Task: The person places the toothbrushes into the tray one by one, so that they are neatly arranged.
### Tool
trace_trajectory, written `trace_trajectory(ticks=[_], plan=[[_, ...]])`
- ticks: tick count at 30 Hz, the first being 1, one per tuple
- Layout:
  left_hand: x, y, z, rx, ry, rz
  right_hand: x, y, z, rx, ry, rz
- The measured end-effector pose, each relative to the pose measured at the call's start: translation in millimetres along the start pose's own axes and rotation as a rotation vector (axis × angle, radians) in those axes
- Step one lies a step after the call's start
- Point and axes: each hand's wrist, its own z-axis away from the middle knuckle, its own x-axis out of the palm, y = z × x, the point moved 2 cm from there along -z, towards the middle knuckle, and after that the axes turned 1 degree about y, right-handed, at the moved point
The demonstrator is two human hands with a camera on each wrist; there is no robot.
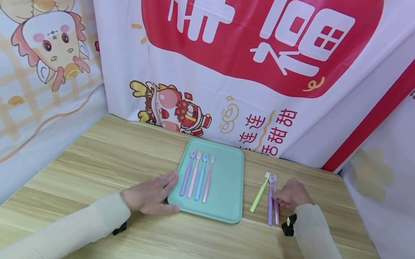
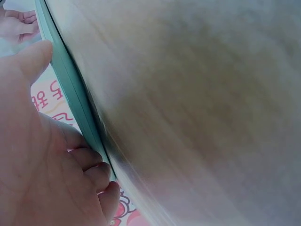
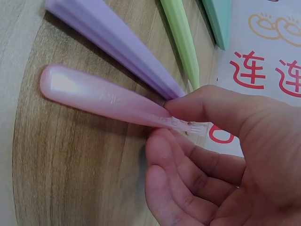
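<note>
On a teal tray (image 1: 225,183) lie a purple toothbrush (image 1: 186,176), a pink toothbrush (image 1: 194,177), a blue toothbrush (image 1: 201,179) and a second pink one (image 1: 207,184), side by side with heads away from me. My left hand (image 1: 153,194) rests against the tray's near left corner, fingers along its left side and thumb at the front edge. Right of the tray, my right hand (image 1: 292,194) pinches a glossy pink toothbrush (image 3: 103,96) near its neck between thumb and fingers. Beside it lie another purple toothbrush (image 1: 271,204) and a green toothbrush (image 1: 260,193); the thumb tip is close to the purple one.
Everything stands on a wooden table (image 1: 202,257). A printed red and white cloth (image 1: 186,61) hangs behind the table's far edge, close to the tray. More printed cloth (image 1: 24,94) borders the left side, and pale cloth (image 1: 409,181) the right.
</note>
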Motion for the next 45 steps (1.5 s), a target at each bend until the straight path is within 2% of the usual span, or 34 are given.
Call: trace_trajectory(ticks=[6,14,25,35,45], plan=[[-1.4,1.9,-0.4,0.002,0.000,0.004,0,8,-2.2,-0.007,0.004,-0.007],[-2.3,2.7,-0.8,0.007,0.005,-0.003,-2,14,-3.2,0.027,0.001,-0.042],[-0.3,1.9,-2.2,0.005,0.002,-0.011,-4,15,-0.3,0.048,-0.007,-0.048],[-1.8,3.1,-1.6,-0.001,-0.005,0.001,-7,12,8.5,0.023,-0.010,-0.091],[-0.8,0.4,-3.0,-0.008,-0.004,0.003,-14,2,21.9,-0.012,0.011,-0.022]])
